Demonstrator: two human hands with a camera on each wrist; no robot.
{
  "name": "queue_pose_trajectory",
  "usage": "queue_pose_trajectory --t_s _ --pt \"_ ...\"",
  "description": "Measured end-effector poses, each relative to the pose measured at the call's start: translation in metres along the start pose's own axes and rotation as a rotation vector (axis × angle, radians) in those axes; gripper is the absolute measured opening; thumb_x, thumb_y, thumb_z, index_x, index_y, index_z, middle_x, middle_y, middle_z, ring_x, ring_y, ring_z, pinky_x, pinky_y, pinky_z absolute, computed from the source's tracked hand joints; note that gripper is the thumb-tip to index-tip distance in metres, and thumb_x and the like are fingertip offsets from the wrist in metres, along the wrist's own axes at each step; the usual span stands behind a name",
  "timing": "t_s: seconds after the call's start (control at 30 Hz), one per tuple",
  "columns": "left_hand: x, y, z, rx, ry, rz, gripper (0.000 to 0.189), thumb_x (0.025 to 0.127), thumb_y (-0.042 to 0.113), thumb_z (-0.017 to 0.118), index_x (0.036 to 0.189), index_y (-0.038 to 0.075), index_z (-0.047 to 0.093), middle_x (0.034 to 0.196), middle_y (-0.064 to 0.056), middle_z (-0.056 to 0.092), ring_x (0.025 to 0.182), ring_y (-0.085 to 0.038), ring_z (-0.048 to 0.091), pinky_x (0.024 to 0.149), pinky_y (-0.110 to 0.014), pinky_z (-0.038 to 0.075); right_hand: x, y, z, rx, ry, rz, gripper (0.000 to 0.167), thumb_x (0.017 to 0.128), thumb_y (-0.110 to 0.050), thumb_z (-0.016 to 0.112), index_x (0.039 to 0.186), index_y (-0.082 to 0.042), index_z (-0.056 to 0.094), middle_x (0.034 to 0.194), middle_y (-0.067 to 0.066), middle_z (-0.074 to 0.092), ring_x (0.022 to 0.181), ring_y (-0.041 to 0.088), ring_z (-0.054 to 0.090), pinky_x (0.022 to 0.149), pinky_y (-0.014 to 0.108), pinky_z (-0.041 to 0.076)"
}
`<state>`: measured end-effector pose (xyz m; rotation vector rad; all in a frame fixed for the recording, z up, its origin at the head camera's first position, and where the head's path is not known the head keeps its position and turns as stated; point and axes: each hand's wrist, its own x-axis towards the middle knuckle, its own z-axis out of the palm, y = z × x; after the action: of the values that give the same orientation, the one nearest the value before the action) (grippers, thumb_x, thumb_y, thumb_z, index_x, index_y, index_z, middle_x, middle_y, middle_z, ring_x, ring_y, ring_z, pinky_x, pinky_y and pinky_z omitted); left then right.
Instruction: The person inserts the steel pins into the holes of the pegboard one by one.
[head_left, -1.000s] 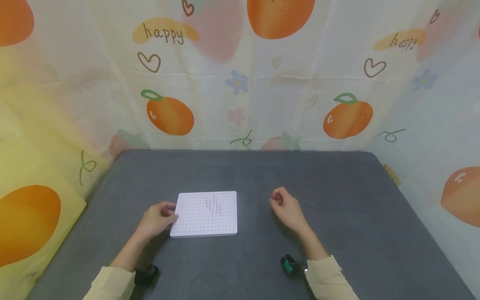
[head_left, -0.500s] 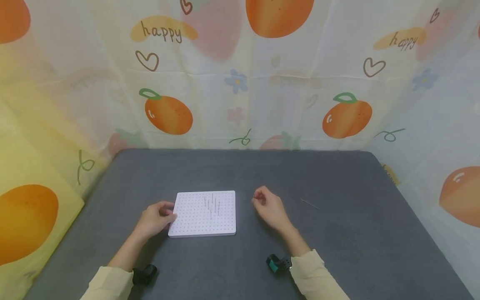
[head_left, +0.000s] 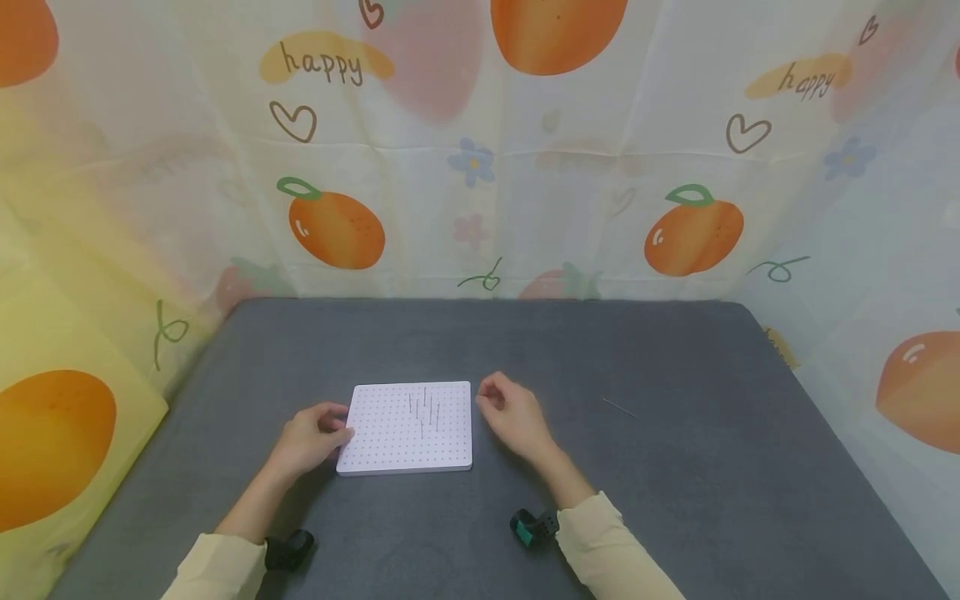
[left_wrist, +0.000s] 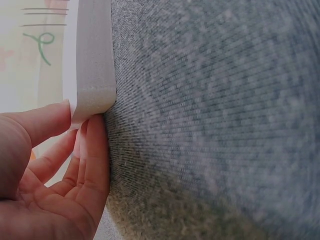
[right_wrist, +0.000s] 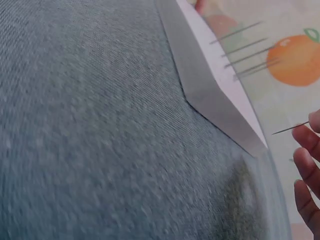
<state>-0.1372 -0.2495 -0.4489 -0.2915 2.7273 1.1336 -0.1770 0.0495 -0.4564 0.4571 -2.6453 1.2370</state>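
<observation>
A white pegboard [head_left: 375,446] with rows of small holes lies flat on the dark table. Several thin metal pins [right_wrist: 245,57] stand upright in its upper right part. At the board's left edge, my left hand [head_left: 306,437] holds it, thumb on the top face and fingertips against the side, as the left wrist view shows. My right hand [head_left: 517,421] is raised just off the board's right edge. Between its thumb and index finger it pinches a thin pin [right_wrist: 289,129], whose tip points toward the board; the other fingers are loosely bent.
One loose pin [head_left: 619,407] lies on the table [head_left: 712,500] to the right of the right hand. A fruit-printed curtain [head_left: 562,208] hangs behind the table and along its sides. Dark bands with devices [head_left: 291,550] are on both wrists.
My right hand has moved left, from well right of the pegboard to close beside its right edge, still pinching. The left hand and the board keep their places.
</observation>
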Motion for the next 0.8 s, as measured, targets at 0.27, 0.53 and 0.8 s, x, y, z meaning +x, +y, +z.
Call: queue_pose_trajectory --t_s 0.27,0.53,0.8 --pt "0.001 -0.001 -0.001 0.0 -0.002 0.009 0.043 0.085 0.014 0.064 0.123 0.0 0.051 0.099 -0.017 0.06 0.07 -0.017 0.059 0.064 -0.032 0.054 0.002 -0.009 0.011 -0.047 -0.048 -0.015 0.004 0.085 -0.016 0.06 0.09 -0.016 0.059 0.086 -0.002 0.063 0.077 0.011 0.056 0.07 0.028 0.048" --pt "0.0 -0.001 -0.001 -0.001 -0.008 -0.002 0.043 0.085 0.014 0.063 0.123 0.0 0.05 0.1 -0.018 0.059 0.071 -0.017 0.059 0.064 -0.033 0.054 0.004 -0.018 0.018 -0.115 -0.096 -0.043 0.005 0.087 -0.021 0.059 0.091 -0.019 0.06 0.082 -0.005 0.061 0.072 0.009 0.051 0.065 0.024 0.044" --pt "-0.001 0.001 -0.001 0.006 -0.006 -0.015 0.044 0.085 0.016 0.064 0.124 0.0 0.05 0.102 -0.018 0.059 0.073 -0.018 0.06 0.066 -0.034 0.054 0.002 -0.018 0.027 -0.167 -0.101 -0.096 0.004 0.087 -0.02 0.058 0.09 -0.019 0.06 0.075 -0.007 0.058 0.068 0.008 0.049 0.061 0.02 0.041"
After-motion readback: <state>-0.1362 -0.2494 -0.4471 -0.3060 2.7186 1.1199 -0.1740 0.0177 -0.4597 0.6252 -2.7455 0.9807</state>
